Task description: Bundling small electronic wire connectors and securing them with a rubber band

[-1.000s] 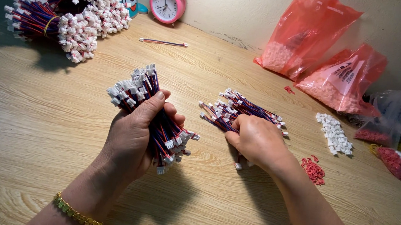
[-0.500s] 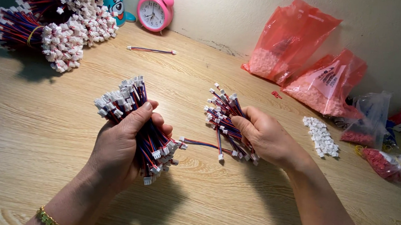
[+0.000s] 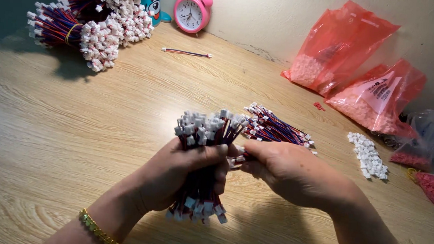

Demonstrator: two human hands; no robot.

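Observation:
My left hand (image 3: pixel 182 178) grips a thick bundle of short red, blue and black wires with white connectors (image 3: pixel 203 131), held nearly upright over the wooden table (image 3: pixel 74 122). My right hand (image 3: pixel 287 170) presses against the bundle's right side, fingers closed on a few wires at the join. A loose pile of the same wires (image 3: pixel 275 128) lies on the table just behind my right hand.
Big tied wire bundles (image 3: pixel 94 19) lie at the back left, next to a pink alarm clock (image 3: pixel 193 12). One single wire (image 3: pixel 186 52) lies near them. Red plastic bags (image 3: pixel 353 65) lean on the wall; white connectors (image 3: pixel 368 155) and red parts sit at right.
My left hand has swung its bundle upright and moved it right. My right hand has brought its wires over against the bundle, so both hands now meet.

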